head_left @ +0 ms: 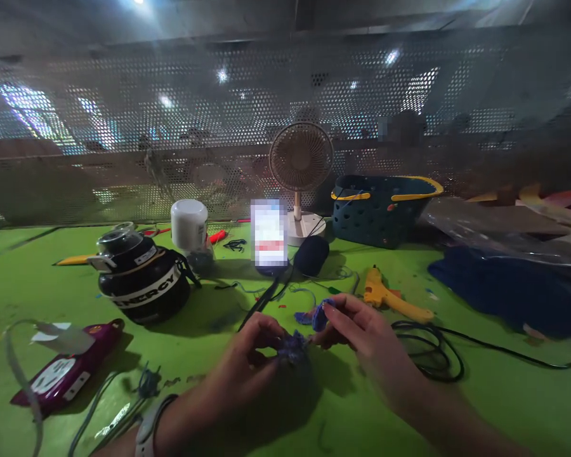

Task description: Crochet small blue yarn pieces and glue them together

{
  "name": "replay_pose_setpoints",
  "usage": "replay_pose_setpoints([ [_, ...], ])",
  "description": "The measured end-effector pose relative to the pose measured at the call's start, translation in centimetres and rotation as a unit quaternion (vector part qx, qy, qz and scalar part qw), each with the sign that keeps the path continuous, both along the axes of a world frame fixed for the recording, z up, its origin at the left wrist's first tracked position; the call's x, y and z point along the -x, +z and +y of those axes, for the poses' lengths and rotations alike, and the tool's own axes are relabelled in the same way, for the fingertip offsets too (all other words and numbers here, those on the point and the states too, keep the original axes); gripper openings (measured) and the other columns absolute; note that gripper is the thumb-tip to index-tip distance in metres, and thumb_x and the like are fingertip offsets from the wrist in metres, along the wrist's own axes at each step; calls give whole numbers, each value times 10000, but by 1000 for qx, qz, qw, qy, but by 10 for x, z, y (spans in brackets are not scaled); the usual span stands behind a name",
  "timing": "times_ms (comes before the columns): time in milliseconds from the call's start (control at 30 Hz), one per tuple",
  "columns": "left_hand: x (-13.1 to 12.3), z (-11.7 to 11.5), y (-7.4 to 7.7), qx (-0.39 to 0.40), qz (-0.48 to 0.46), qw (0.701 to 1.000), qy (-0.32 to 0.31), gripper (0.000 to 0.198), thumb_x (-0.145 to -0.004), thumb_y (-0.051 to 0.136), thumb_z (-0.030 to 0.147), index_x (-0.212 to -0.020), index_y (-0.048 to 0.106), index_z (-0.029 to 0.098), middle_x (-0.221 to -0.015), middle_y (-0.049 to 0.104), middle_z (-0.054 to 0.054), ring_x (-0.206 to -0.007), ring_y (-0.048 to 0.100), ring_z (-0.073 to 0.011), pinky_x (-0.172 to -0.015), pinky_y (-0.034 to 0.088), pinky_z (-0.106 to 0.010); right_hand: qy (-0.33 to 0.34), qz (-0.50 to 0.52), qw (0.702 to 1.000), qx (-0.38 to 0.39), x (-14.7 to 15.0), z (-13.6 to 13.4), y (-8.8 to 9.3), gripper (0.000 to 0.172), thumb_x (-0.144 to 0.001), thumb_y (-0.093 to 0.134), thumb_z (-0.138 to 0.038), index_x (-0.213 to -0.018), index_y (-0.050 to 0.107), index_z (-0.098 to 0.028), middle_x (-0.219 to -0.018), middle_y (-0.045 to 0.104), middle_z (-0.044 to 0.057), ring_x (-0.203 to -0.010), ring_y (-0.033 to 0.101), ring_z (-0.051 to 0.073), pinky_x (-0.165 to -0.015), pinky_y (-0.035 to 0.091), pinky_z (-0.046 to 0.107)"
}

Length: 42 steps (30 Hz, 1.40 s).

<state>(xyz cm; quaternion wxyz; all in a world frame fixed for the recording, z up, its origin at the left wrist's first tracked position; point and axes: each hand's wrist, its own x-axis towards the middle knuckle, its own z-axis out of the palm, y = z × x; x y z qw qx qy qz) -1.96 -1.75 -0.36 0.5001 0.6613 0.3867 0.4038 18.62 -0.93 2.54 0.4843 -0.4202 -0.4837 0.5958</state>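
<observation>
Low over the green tabletop, my left hand (252, 358) pinches a fuzzy purple crocheted piece (293, 348) between thumb and fingers. Just to its right, my right hand (364, 330) grips a small curled blue-purple crocheted piece (320, 316) at its fingertips. A flat purple tab (303, 318) shows beside that piece; whether the two are joined, I cannot tell. The two held pieces are close together. Beyond my hands are a dark yarn ball (312, 255) and, to the right, a yellow glue gun (385, 295) lying on its side.
A lit phone (269, 235) stands before a fan (301, 157), beside a dark basket (380, 219). At left are a black jug (145, 295), a white-topped container (189, 225) and a purple power strip (71, 368). Black cable (457, 371) and navy cloth (504, 289) lie right.
</observation>
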Motion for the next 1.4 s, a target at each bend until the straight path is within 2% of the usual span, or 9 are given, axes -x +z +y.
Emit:
replay_pose_setpoints([
  [133, 0, -1, 1, 4, -11, 1000, -5, 165, -851, 631, 297, -898, 509, 197, -891, 626, -46, -812, 616, -161, -594, 514, -213, 46, -1, 999, -13, 0, -5, 2, 254, -873, 623, -448, -879, 618, -194, -864, 702, 21, -702, 685, 143, -790, 520, 313],
  [267, 2, -2, -5, -23, -6, 1000, 3, 145, -853, 638, 294, -896, 536, 200, -928, 646, -64, -819, 627, -170, -606, 525, -230, 74, -29, 996, -35, 0, -10, 1, 259, -878, 611, -468, -894, 610, -210, -881, 701, 31, -854, 658, 185, -847, 492, 347],
  [500, 0, -3, -2, -75, -24, 997, -4, 63, -840, 647, 240, -883, 631, 198, -908, 714, -77, -862, 680, -211, -668, 564, -289, 66, -49, 996, -34, 1, -14, 1, 245, -898, 587, -464, -927, 599, -222, -977, 702, 39, -938, 642, 187, -871, 480, 331],
  [633, 0, -2, -2, -100, -33, 994, -5, 97, -823, 669, 196, -920, 665, 198, -924, 724, -76, -860, 689, -203, -646, 564, -268, 61, -44, 997, -34, 3, -14, 2, 240, -901, 587, -457, -921, 604, -219, -1005, 704, 41, -974, 640, 181, -918, 479, 325],
  [767, 1, -3, -4, -90, -28, 996, 6, 124, -808, 675, 177, -930, 664, 196, -903, 726, -69, -824, 692, -187, -637, 557, -245, 33, -72, 996, -51, 5, -15, -2, 254, -905, 574, -461, -974, 614, -219, -1034, 705, 48, -927, 659, 189, -882, 504, 332],
  [933, 0, -6, -2, -41, 3, 999, 29, 135, -794, 693, 170, -906, 620, 193, -873, 710, -47, -787, 676, -153, -628, 531, -203, -4, -180, 973, -142, 7, -20, -9, 211, -923, 558, -406, -1032, 645, -248, -1093, 712, 54, -947, 675, 208, -821, 531, 318],
  [1067, 0, -7, -3, -27, 0, 999, 24, 122, -824, 675, 206, -920, 600, 193, -883, 701, -46, -761, 663, -142, -619, 523, -200, -22, -263, 936, -234, 8, -22, -11, 161, -924, 567, -345, -983, 695, -266, -1133, 721, 38, -993, 685, 221, -878, 521, 334],
  [1200, -1, -9, -5, -54, -7, 998, 28, 106, -818, 668, 197, -915, 625, 190, -881, 705, -48, -773, 666, -156, -633, 536, -220, -42, -280, 915, -288, 8, -21, -17, 139, -912, 584, -271, -989, 699, -288, -1106, 732, 16, -1022, 679, 215, -900, 519, 319],
  [1400, -1, -10, -5, -65, 1, 997, 49, 125, -803, 675, 164, -913, 637, 208, -865, 716, -31, -781, 674, -160, -616, 529, -219, -33, -278, 932, -230, 6, -21, -21, 260, -833, 661, -199, -1062, 662, -322, -977, 753, -10, -929, 697, 215, -852, 533, 332],
])
